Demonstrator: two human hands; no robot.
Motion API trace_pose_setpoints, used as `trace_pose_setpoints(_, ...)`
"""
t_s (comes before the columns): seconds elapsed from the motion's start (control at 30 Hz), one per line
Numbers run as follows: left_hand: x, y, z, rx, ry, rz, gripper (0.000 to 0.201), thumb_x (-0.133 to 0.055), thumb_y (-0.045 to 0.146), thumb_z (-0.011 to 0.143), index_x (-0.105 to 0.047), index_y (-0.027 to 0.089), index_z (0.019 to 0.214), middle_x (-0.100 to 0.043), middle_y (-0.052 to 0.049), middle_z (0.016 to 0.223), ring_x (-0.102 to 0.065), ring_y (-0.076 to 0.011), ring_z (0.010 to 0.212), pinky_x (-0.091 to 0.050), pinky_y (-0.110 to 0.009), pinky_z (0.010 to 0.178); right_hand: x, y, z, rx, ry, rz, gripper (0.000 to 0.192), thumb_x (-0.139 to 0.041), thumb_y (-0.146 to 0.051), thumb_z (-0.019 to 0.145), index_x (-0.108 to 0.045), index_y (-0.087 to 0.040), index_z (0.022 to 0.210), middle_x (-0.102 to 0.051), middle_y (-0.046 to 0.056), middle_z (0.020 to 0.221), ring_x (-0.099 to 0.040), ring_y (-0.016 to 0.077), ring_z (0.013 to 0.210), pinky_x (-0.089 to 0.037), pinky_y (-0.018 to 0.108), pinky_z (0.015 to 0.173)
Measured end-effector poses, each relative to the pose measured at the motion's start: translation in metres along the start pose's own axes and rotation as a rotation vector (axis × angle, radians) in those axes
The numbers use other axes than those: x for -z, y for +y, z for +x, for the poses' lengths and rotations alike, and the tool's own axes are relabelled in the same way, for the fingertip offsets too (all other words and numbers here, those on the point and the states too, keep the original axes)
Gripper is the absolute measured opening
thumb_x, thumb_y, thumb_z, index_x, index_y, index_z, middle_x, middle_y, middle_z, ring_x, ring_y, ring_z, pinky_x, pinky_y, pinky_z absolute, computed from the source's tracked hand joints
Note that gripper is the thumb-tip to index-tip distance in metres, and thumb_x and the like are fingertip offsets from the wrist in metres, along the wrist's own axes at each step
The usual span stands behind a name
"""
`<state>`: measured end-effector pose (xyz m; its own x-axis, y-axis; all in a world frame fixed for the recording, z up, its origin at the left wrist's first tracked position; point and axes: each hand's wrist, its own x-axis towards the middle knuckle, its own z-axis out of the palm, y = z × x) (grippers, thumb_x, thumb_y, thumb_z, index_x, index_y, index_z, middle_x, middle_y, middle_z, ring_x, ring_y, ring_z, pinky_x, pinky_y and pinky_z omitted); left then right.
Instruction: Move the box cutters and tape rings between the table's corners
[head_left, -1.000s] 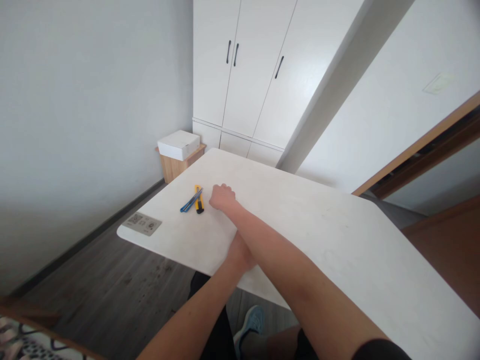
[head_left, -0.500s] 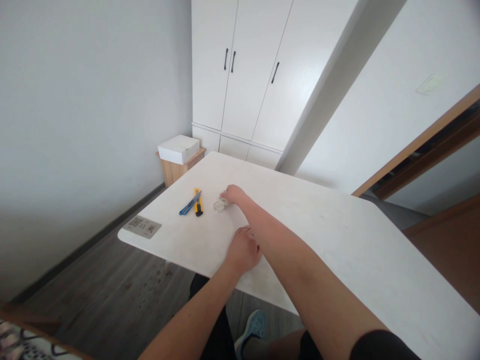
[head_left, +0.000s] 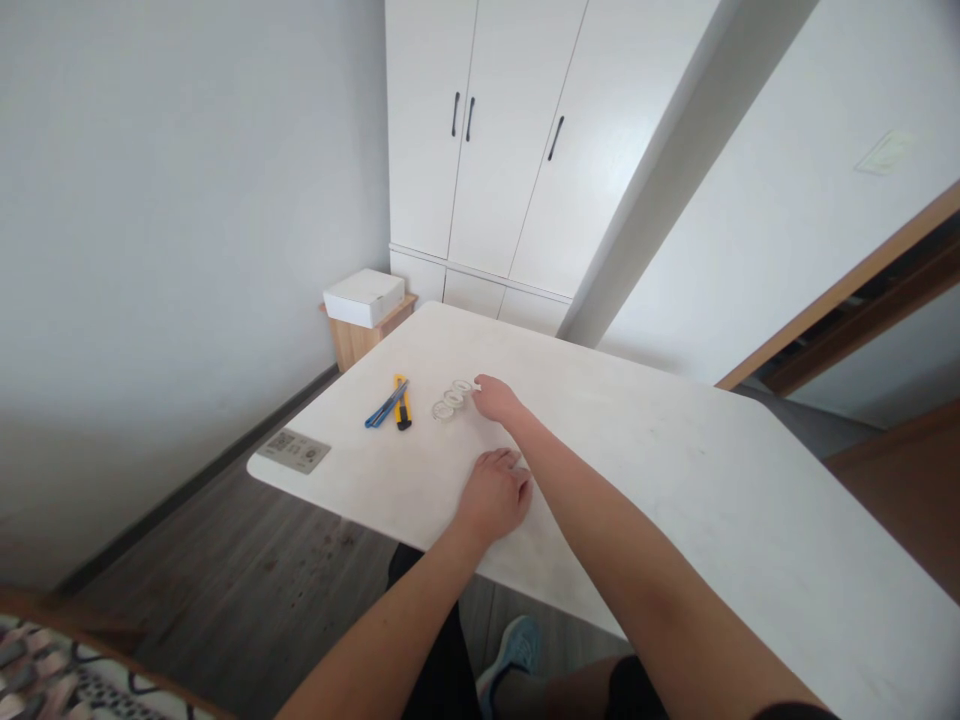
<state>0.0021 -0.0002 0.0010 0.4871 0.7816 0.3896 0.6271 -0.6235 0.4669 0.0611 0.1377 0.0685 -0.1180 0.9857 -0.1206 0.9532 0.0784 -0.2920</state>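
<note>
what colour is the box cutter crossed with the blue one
Yellow, with a black end: that box cutter shows best in the head view.

White rounded-corner tabletop open to the right of the bare right forearm, out to far right corner; free strip behind three pale, clear rings along far edge; narrow lane between rings and slim blue cutter, crossed over yellow-and-black cutter, toward left edge; right hand crowds rings' right end; left hand obstructs approach from near edge.
</note>
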Motion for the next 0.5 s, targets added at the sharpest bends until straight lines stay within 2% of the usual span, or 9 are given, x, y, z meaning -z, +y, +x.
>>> trace_pose_setpoints(0.07, 0.001, 0.0, 0.0, -0.001, -0.007, 0.003, 0.022, -0.052, 0.024, 0.092, -0.073, 0.019, 0.093, -0.069, -0.011, 0.114, -0.06, -0.0258, 0.113, -0.044, -0.047, 0.103, -0.001, 0.015, -0.025, 0.003, 0.059, 0.044, 0.036, -0.047, -0.023, 0.097, -0.062, -0.015, 0.129, -0.068, 0.012, 0.127, -0.06, 0.0214, 0.12, -0.041, 0.03, 0.101)
trace_pose_setpoints(0.17, 0.004, 0.001, 0.001, 0.001, -0.028, -0.004, 0.022, -0.052, 0.024, 0.092, -0.073, 0.019, 0.094, -0.07, -0.011, 0.107, -0.061, -0.0256, 0.11, -0.047, -0.045, 0.098, -0.009, 0.045, -0.067, -0.001, 0.125, 0.165, 0.029, -0.047, -0.024, 0.095, -0.071, -0.018, 0.11, -0.075, 0.007, 0.104, -0.067, 0.0197, 0.102, -0.045, 0.029, 0.092)
trace_pose_setpoints(0.23, 0.004, 0.001, 0.0, -0.004, -0.037, 0.005, 0.023, -0.052, 0.025, 0.093, -0.074, 0.019, 0.097, -0.07, -0.011, 0.11, -0.06, -0.0259, 0.113, -0.047, -0.045, 0.1, -0.018, 0.068, -0.095, -0.024, 0.166, 0.249, 0.028, -0.046, -0.024, 0.093, -0.073, -0.019, 0.1, -0.076, 0.005, 0.097, -0.067, 0.019, 0.095, -0.047, 0.029, 0.089)
trace_pose_setpoints(0.37, 0.0, 0.0, -0.002, -0.002, -0.028, 0.053, 0.024, -0.053, 0.026, 0.094, -0.074, 0.021, 0.104, -0.066, -0.011, 0.127, -0.058, -0.0266, 0.123, -0.042, -0.047, 0.108, -0.035, 0.106, -0.141, -0.106, 0.277, 0.413, 0.031, -0.045, -0.027, 0.091, -0.072, -0.021, 0.106, -0.075, 0.006, 0.102, -0.068, 0.0201, 0.095, -0.05, 0.032, 0.088)
trace_pose_setpoints(0.5, -0.002, -0.002, -0.004, -0.013, -0.029, 0.078, 0.026, -0.052, 0.026, 0.094, -0.074, 0.022, 0.107, -0.066, -0.011, 0.131, -0.058, -0.0265, 0.126, -0.043, -0.047, 0.108, -0.037, 0.136, -0.182, -0.13, 0.303, 0.489, 0.035, -0.045, -0.034, 0.091, -0.07, -0.023, 0.112, -0.075, 0.005, 0.096, -0.07, 0.0219, 0.09, -0.053, 0.035, 0.087)
